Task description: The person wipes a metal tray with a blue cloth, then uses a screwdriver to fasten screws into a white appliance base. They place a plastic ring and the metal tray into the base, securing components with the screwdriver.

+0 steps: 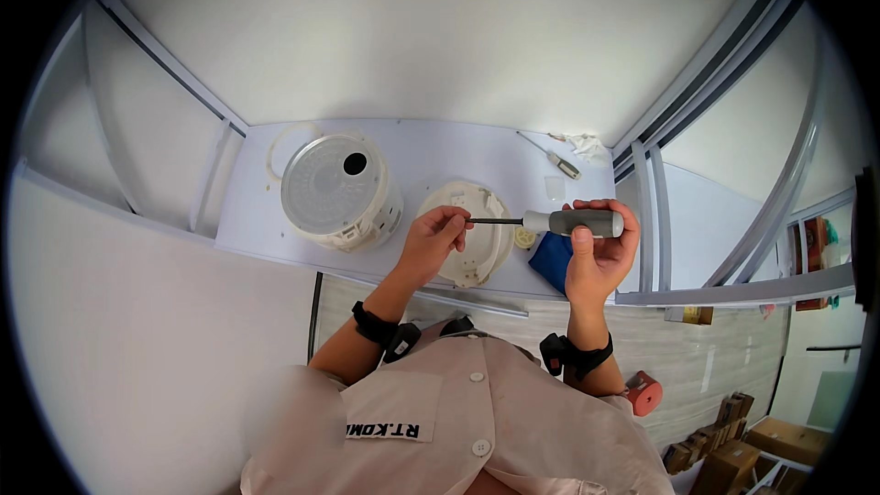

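My right hand [600, 252] is wrapped round the grey handle of a screwdriver [541, 221], held level above the table with its dark shaft pointing left. At the shaft's tip, my left hand [435, 240] pinches with thumb and fingertips; whether a small part sits between them is too small to make out. Below the hands lies a round cream plastic cover [498, 247] with a raised curved rim. To its left stands a cream cylindrical appliance body [335, 185] with a grey disc top and a dark round hole.
Near the table's right side lie a second screwdriver [555, 158], a crumpled white cloth [587, 147], a small clear piece [555, 187], a yellowish round part [523, 237] and a blue bag-like item [550, 261]. A thin cream ring [275, 154] rests behind the appliance body. Metal frame posts [647, 220] flank the table.
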Motion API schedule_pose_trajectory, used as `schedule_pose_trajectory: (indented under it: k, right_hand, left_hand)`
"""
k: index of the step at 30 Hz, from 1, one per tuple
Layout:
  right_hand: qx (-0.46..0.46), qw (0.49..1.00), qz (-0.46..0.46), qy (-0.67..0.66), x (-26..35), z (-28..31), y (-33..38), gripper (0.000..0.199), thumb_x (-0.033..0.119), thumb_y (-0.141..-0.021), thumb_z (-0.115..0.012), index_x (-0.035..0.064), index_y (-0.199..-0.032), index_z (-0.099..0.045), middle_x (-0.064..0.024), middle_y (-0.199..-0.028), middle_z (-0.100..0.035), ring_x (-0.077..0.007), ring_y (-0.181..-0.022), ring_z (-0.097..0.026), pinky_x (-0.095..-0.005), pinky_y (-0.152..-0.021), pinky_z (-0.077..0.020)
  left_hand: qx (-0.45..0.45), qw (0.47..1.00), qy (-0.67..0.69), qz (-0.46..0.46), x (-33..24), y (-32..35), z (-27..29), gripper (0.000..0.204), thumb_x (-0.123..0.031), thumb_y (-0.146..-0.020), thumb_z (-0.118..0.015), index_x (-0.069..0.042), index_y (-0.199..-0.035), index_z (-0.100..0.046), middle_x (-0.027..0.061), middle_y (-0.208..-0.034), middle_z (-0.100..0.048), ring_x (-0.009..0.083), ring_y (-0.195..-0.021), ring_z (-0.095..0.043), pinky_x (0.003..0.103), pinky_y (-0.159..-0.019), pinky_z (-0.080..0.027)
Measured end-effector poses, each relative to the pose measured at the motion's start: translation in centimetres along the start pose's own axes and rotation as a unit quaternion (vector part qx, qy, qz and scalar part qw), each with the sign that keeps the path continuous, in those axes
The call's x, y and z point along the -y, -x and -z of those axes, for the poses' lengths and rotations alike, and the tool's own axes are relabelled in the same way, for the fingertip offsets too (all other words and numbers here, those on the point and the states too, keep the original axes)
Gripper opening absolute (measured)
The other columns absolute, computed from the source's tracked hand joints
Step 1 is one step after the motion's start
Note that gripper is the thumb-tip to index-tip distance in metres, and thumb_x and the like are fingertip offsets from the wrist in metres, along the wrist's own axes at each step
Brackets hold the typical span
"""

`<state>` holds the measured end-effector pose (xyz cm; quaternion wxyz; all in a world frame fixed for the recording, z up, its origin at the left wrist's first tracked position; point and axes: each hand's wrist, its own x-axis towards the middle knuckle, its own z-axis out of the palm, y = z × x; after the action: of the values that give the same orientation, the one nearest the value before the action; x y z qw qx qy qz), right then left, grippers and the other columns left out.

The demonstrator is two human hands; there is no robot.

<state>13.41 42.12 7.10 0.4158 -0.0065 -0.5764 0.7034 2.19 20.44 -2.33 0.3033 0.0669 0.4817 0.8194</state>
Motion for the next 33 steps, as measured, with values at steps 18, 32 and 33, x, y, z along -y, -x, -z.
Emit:
schedule_pose_trajectory:
  k: [18, 32, 33]
  right_hand:
    - [-0.017, 0.999, -0.011, -0.047, -0.5, -0.9, 0.3, 0.059, 0.004, -0.094, -0.08, 0.0047, -0.142, -0.048, -0.0124, -0.128, -0.059, -0.0272, -0.118, -0.066, -0.0515, -0.105, -0.0591]
    - [0.045, 0.989, -0.14, 0.033, 0.5, -0.1, -0.3, 0.058, 0.014, -0.093, -0.085, 0.0066, -0.134, -0.044, -0.0107, -0.119, -0.055, -0.0184, -0.104, -0.065, -0.0361, -0.088, -0.0618]
    - [0.054, 0.988, -0.144, -0.013, 1.0, -0.6, -0.4, 0.057, 0.014, -0.094, -0.084, 0.0063, -0.134, -0.043, -0.0112, -0.119, -0.055, -0.0189, -0.103, -0.066, -0.0366, -0.086, -0.0626]
  left_hand:
    - [0.021, 0.996, 0.083, 0.0, -0.8, 1.3, 1.4, 0.016, -0.016, -0.109, -0.063, -0.002, -0.117, -0.066, 0.008, -0.1, -0.069, 0.0128, -0.08, -0.058, 0.031, -0.07, -0.049]
    - [-0.069, 0.984, -0.021, -0.162, -3.9, 1.3, -0.1, 0.016, -0.017, -0.109, -0.064, -0.002, -0.113, -0.068, 0.0046, -0.093, -0.069, 0.0101, -0.074, -0.056, 0.028, -0.063, -0.047]
    - [-0.075, 0.982, -0.021, -0.171, -4.2, 1.4, -0.1, 0.016, -0.017, -0.109, -0.064, -0.002, -0.113, -0.068, 0.0047, -0.093, -0.068, 0.01, -0.074, -0.056, 0.028, -0.063, -0.047]
